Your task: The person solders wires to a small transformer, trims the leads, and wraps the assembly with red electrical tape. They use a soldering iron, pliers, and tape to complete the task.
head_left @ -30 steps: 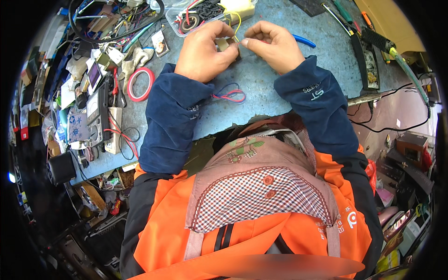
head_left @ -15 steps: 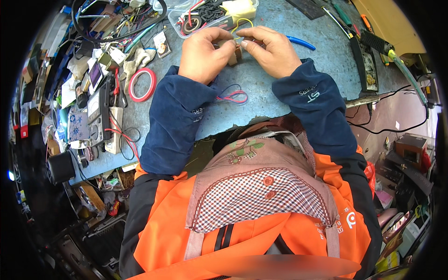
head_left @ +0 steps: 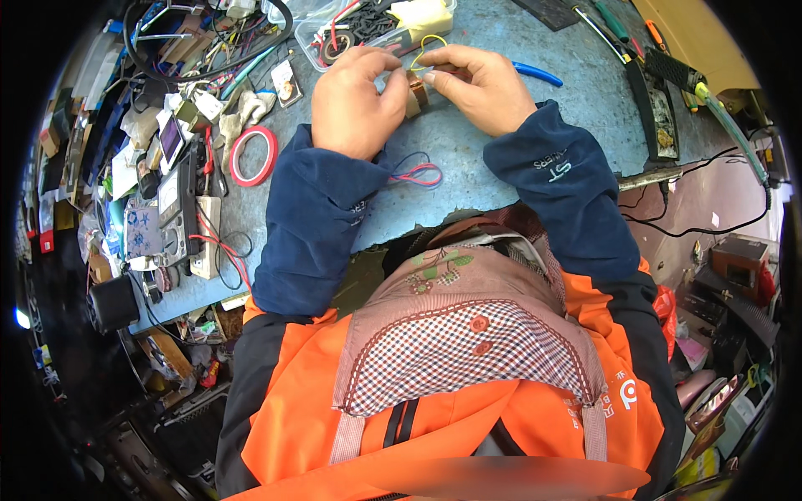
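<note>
My left hand (head_left: 359,102) is closed around a small brown, block-shaped part (head_left: 416,98), which looks like a little transformer or coil. Its fingers hide most of the part. Close beside it, my right hand (head_left: 480,88) pinches thumb and forefinger together at the part's upper edge. A thin yellow wire (head_left: 428,38) loops up between the two hands, and its lower end meets the right fingertips; what exactly lies in that pinch is partly hidden. On the blue worktop (head_left: 455,179) below the hands lies a small loop of red and blue wire (head_left: 418,174).
Behind my hands stands a clear plastic box (head_left: 309,46) of dark bits. A blue-handled tool (head_left: 537,73) lies right of them. To the left are a roll of red tape (head_left: 253,156), an analog meter (head_left: 177,209) and dense clutter. A soldering iron (head_left: 718,117) rests at right.
My left hand has turned and shifted slightly left and down, showing more of the brown part. The right hand stays close by, its pinch nearly unchanged.
</note>
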`<action>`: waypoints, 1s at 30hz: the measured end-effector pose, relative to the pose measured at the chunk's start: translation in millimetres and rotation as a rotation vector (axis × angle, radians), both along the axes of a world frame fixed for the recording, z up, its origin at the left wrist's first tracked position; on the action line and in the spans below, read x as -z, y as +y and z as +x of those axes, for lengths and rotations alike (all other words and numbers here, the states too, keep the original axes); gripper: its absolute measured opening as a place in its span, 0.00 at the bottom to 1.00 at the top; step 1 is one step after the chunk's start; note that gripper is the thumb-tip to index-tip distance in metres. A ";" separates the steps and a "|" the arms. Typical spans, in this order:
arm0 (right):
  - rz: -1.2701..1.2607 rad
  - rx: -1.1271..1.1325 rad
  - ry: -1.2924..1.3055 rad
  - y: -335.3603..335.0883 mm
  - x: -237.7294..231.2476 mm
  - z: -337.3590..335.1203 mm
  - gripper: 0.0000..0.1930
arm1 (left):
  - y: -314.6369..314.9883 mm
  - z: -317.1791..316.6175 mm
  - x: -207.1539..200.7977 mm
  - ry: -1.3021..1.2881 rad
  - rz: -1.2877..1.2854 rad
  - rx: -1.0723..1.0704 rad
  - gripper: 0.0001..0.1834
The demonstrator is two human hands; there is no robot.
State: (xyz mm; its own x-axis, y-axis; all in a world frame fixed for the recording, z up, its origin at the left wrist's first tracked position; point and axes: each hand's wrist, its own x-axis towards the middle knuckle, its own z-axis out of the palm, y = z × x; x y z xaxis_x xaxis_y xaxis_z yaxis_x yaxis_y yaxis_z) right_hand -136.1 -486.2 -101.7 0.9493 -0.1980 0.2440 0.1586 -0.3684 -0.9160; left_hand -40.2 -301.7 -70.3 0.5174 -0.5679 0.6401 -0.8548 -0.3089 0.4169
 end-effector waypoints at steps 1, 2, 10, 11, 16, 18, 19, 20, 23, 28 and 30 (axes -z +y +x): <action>0.006 0.000 0.002 -0.5 0.9 1.0 0.15 | 0.6 -3.5 -3.1 0.014 0.031 0.000 0.08; 0.013 -0.002 0.005 -0.5 1.7 1.6 0.15 | 1.0 -6.4 -2.7 -0.025 0.029 0.001 0.08; 0.019 0.002 -0.013 1.0 0.4 3.9 0.14 | -2.6 -19.5 0.2 -0.050 0.061 -0.051 0.08; 0.021 0.002 -0.020 1.1 0.5 4.3 0.14 | -3.1 -20.0 0.8 -0.054 0.052 -0.051 0.08; 0.358 -0.071 -0.037 1.3 10.6 12.5 0.13 | -5.9 -21.7 3.5 -0.066 0.040 -0.071 0.07; 0.447 -0.087 0.016 2.0 8.2 13.1 0.13 | -6.1 -21.4 3.4 -0.048 0.039 -0.074 0.07; 0.444 -0.078 0.045 1.7 4.9 13.5 0.13 | -6.2 -20.9 3.5 -0.031 0.035 -0.077 0.07; 0.440 -0.070 0.073 1.3 2.9 14.0 0.13 | -6.2 -20.5 3.8 -0.013 0.030 -0.081 0.07; 0.489 -0.063 0.121 -0.6 2.3 14.4 0.13 | -6.0 -21.9 2.2 0.007 0.027 -0.072 0.07; 0.471 -0.082 0.170 -4.2 8.0 18.9 0.13 | -3.1 -22.4 -2.2 0.003 0.075 -0.032 0.07; 0.484 -0.093 0.175 -4.8 7.7 20.1 0.13 | -2.7 -21.4 -2.7 0.015 0.076 -0.030 0.07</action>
State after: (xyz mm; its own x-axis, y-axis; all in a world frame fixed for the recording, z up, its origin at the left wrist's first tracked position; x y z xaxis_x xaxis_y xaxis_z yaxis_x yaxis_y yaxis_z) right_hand -115.9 -491.0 -109.4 0.9867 -0.1614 -0.0185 -0.0003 0.1124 -0.9937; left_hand -61.6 -304.5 -67.5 0.5445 -0.5987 0.5874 -0.8383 -0.3658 0.4042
